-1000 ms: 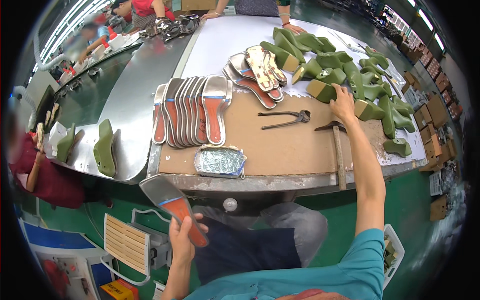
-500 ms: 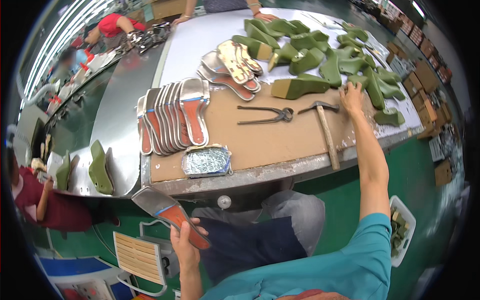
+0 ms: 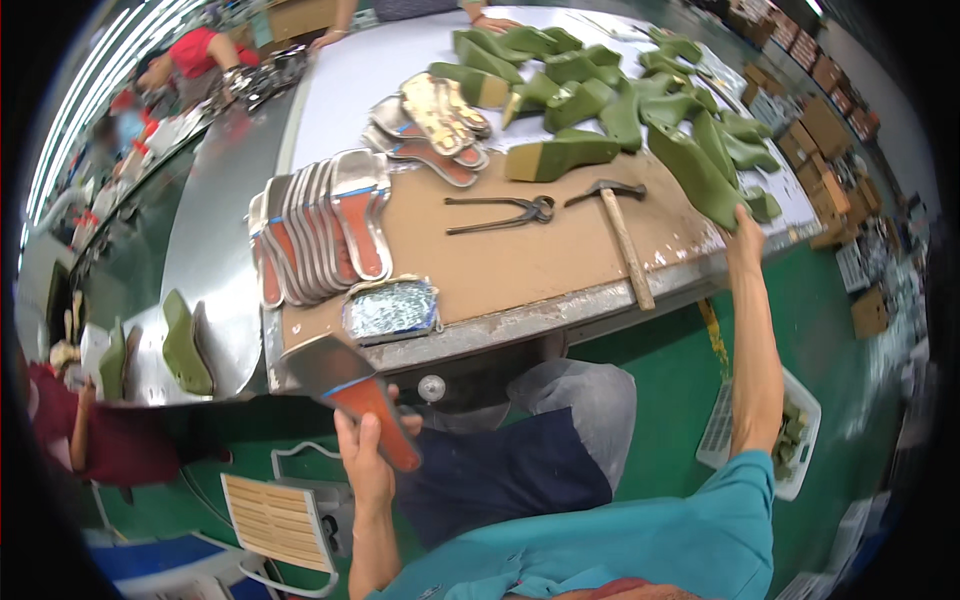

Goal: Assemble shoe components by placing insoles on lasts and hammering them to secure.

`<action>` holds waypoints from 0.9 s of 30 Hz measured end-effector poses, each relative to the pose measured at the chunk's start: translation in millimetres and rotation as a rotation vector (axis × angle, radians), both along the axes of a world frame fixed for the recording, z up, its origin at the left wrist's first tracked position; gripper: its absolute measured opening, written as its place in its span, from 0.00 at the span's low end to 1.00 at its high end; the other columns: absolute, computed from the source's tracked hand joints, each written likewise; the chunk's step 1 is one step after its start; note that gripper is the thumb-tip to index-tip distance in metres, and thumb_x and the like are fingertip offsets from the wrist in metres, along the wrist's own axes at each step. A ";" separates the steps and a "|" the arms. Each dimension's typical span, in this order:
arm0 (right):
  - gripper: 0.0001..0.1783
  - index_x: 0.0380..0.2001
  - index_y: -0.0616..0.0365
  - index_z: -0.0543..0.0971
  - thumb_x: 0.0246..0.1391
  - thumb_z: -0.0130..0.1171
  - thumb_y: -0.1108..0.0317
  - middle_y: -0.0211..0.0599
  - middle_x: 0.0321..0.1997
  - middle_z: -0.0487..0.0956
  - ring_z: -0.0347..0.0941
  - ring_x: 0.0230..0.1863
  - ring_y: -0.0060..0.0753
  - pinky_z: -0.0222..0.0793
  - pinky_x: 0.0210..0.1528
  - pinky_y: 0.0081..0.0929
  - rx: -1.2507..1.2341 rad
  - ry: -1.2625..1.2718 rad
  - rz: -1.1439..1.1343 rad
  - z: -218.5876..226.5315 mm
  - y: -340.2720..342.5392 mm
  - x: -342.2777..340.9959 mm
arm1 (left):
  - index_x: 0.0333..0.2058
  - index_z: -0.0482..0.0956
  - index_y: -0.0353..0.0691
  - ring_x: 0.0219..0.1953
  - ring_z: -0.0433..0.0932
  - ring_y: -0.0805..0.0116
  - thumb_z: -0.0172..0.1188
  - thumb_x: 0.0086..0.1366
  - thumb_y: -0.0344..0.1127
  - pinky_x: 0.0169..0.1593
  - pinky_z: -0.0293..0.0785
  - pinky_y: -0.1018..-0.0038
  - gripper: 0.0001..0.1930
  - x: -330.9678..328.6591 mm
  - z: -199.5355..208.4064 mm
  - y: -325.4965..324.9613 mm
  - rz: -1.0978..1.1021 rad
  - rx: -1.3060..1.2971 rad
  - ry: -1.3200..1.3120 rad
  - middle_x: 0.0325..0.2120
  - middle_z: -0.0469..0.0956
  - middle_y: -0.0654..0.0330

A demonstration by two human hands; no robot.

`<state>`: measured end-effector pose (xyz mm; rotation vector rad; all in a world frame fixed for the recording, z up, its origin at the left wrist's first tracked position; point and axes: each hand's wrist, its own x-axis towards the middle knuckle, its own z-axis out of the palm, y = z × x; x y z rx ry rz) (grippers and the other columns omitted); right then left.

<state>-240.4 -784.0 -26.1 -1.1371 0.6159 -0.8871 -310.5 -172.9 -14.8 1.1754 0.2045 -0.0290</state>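
Observation:
My left hand (image 3: pixel 368 455) is closed around a shoe insole (image 3: pixel 378 405) in front of the table edge. The insole is reddish-brown at one end and silvery at the other, with a blue line across. Out to the right, my right hand (image 3: pixel 745 243) grips one end of a green shoe last (image 3: pixel 690 175), which slants up toward a heap of similar lasts (image 3: pixel 585 100). Left of that hand lies a hammer (image 3: pixel 627 250) with a wooden handle. Beside the hammer are metal pincers (image 3: pixel 500 214). A single last (image 3: pixel 560 156) with a tan end rests behind the tools.
A row of upright insoles (image 3: pixel 320 225) stands at the table's left, near a shallow container of shiny bits (image 3: pixel 390 310). Loose insoles (image 3: pixel 432 115) lie farther back. A white basket of lasts (image 3: pixel 795 430) is on the floor at right. Another person's hand (image 3: pixel 492 23) rests on the far edge.
My right hand has drawn back toward me from the heap, now with a green last in it. My left hand still holds the insole, which has tilted slightly. The whole view has shifted a little.

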 end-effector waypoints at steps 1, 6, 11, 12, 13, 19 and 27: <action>0.20 0.53 0.65 0.69 0.60 0.53 0.65 0.45 0.55 0.71 0.71 0.53 0.46 0.72 0.51 0.47 0.027 -0.025 -0.033 11.3 6.4 -12.2 | 0.55 0.59 0.37 0.31 0.80 0.62 0.47 0.69 0.35 0.33 0.79 0.68 0.18 7.2 0.0 -4.1 -0.054 0.010 -0.046 0.40 0.75 0.50; 0.18 0.47 0.60 0.74 0.62 0.54 0.58 0.36 0.45 0.77 0.75 0.45 0.34 0.73 0.47 0.33 -0.104 -0.244 0.194 94.4 119.7 -22.0 | 0.53 0.60 0.37 0.35 0.80 0.64 0.44 0.71 0.38 0.39 0.79 0.69 0.17 38.4 16.7 -9.7 -0.190 0.053 -0.161 0.38 0.74 0.54; 0.13 0.38 0.59 0.79 0.60 0.57 0.59 0.23 0.30 0.75 0.68 0.30 0.16 0.64 0.34 0.14 -0.697 -0.026 0.651 124.8 295.6 -2.8 | 0.59 0.48 0.37 0.34 0.78 0.66 0.49 0.68 0.54 0.37 0.77 0.71 0.33 44.5 37.6 -40.3 -0.586 -0.007 -0.100 0.38 0.69 0.55; 0.13 0.37 0.60 0.79 0.57 0.61 0.61 0.25 0.31 0.77 0.70 0.32 0.17 0.67 0.35 0.17 -0.748 0.055 0.798 122.0 330.5 -2.0 | 0.60 0.47 0.36 0.41 0.76 0.65 0.50 0.67 0.56 0.40 0.77 0.71 0.36 35.3 32.7 -43.8 -0.691 -0.113 -0.131 0.42 0.68 0.54; 0.12 0.38 0.62 0.79 0.55 0.62 0.65 0.31 0.32 0.79 0.73 0.33 0.21 0.69 0.37 0.21 -0.815 0.143 0.857 120.0 366.5 -2.3 | 0.62 0.47 0.37 0.48 0.72 0.66 0.51 0.66 0.58 0.46 0.74 0.72 0.39 22.0 30.6 -52.0 -0.622 0.026 -0.243 0.45 0.66 0.55; 0.20 0.48 0.65 0.72 0.52 0.61 0.69 0.43 0.40 0.78 0.75 0.41 0.36 0.70 0.45 0.29 -0.912 0.038 0.831 63.5 460.2 -1.8 | 0.54 0.63 0.36 0.37 0.77 0.63 0.50 0.65 0.56 0.39 0.77 0.68 0.30 -10.1 6.7 -24.6 -0.443 -0.614 0.084 0.42 0.73 0.53; 0.50 0.62 0.65 0.54 0.48 0.65 0.42 0.43 0.56 0.67 0.64 0.55 0.32 0.60 0.57 0.30 -0.086 0.031 1.334 37.6 453.3 -96.7 | 0.51 0.68 0.34 0.34 0.78 0.62 0.41 0.66 0.56 0.38 0.77 0.69 0.29 18.9 25.5 -11.2 -0.266 -0.741 -0.182 0.42 0.75 0.52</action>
